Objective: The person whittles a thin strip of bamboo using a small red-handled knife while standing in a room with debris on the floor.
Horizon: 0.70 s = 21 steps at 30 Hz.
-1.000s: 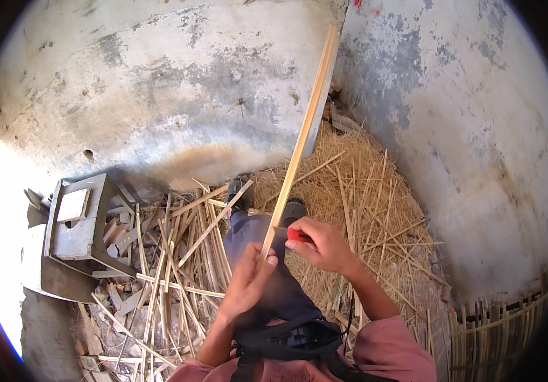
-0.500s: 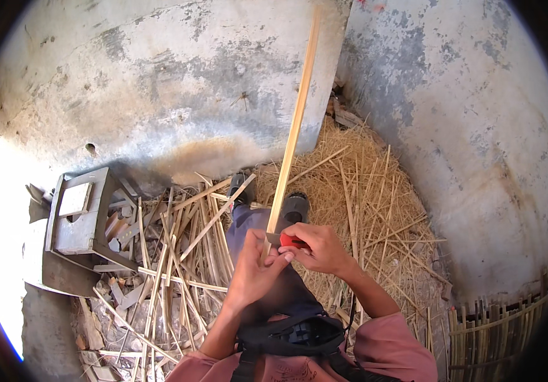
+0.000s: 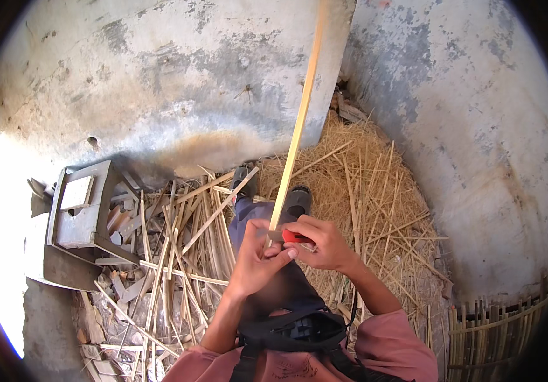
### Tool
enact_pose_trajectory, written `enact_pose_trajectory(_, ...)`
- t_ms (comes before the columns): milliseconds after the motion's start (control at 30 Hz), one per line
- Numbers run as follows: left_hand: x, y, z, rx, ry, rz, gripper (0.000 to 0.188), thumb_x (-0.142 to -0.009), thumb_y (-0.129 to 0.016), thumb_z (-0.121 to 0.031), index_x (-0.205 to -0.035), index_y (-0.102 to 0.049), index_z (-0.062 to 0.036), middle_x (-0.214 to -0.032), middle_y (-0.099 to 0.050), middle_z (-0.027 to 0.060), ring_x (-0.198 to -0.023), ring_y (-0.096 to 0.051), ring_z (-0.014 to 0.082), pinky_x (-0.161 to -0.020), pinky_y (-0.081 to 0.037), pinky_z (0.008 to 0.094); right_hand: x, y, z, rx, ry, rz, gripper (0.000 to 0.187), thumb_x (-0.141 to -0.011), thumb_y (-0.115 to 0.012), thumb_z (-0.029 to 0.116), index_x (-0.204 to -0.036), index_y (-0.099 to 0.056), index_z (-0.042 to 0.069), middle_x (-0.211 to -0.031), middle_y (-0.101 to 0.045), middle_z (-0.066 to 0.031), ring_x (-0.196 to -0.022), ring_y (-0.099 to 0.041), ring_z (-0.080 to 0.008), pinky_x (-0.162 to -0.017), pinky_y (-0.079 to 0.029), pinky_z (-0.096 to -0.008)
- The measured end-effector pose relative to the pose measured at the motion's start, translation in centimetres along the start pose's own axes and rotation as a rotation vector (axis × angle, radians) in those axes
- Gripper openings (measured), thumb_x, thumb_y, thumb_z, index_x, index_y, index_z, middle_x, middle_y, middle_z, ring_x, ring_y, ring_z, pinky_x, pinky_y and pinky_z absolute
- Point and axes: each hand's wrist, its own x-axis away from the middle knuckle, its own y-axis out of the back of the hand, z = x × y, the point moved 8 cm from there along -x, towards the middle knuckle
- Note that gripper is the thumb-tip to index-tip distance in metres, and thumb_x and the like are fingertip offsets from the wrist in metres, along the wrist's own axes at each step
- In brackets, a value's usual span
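Observation:
A long, pale bamboo strip (image 3: 300,121) rises from my hands toward the top of the view. Its lower end is pinched in the fingers of my left hand (image 3: 256,258). My right hand (image 3: 322,244) is wrapped round the red handle of a knife (image 3: 293,236). The short grey blade lies across the strip, close above my left fingers. Both hands are almost touching, over my dark trousers. Part of the handle and the strip's lower end are hidden by my fingers.
Loose bamboo strips (image 3: 175,254) cover the floor at left, beside an overturned wooden stool (image 3: 86,210). Fine shavings (image 3: 337,153) are heaped beyond my shoes and to the right. A weathered wall (image 3: 178,83) stands ahead. At lower right is a slatted bamboo panel (image 3: 496,337).
The bamboo strip has turned slightly, its face now brighter, and its top leans a little farther right. The hands and knife have stayed nearly in place.

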Motion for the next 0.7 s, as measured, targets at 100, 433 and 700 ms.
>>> enact_pose_trajectory(100,0.0,0.2,-0.1,-0.014,0.028,-0.015,0.049,-0.1,-0.07,0.005,-0.131,-0.034,-0.0063,-0.099,-0.067,0.005,-0.083,-0.063,0.0053,-0.07,-0.047,0.0195,-0.1,0.3,-0.4,-0.061,-0.049,-0.038,0.038,-0.092,-0.079,0.021,-0.127,-0.072,0.008,-0.088,-0.066,-0.0073,-0.071,-0.067,-0.0232,-0.066,-0.054,-0.0349)
enact_pose_trajectory(433,0.4,-0.9,-0.1,-0.351,0.009,0.046,0.042,-0.106,-0.065,-0.005,-0.134,-0.034,-0.0057,-0.08,-0.051,-0.0059,-0.067,-0.043,0.0005,-0.06,-0.034,0.0193,-0.7,1.3,-3.8,-0.613,-0.39,-0.257,0.031,-0.101,-0.075,0.013,-0.128,-0.071,-0.002,-0.093,-0.067,0.0034,-0.078,-0.056,-0.0002,-0.067,-0.046,-0.0182)
enact_pose_trajectory(700,0.4,-0.7,0.3,-0.447,0.085,0.067,0.03,-0.111,-0.057,-0.011,-0.132,-0.037,-0.0034,-0.083,-0.055,0.0035,-0.075,-0.051,0.0108,-0.067,-0.043,0.0289,-1.0,1.2,-4.3,-0.447,-0.385,-0.249,0.024,-0.101,-0.073,0.01,-0.122,-0.074,-0.001,-0.098,-0.073,-0.0008,-0.079,-0.061,-0.003,-0.069,-0.048,-0.0212)
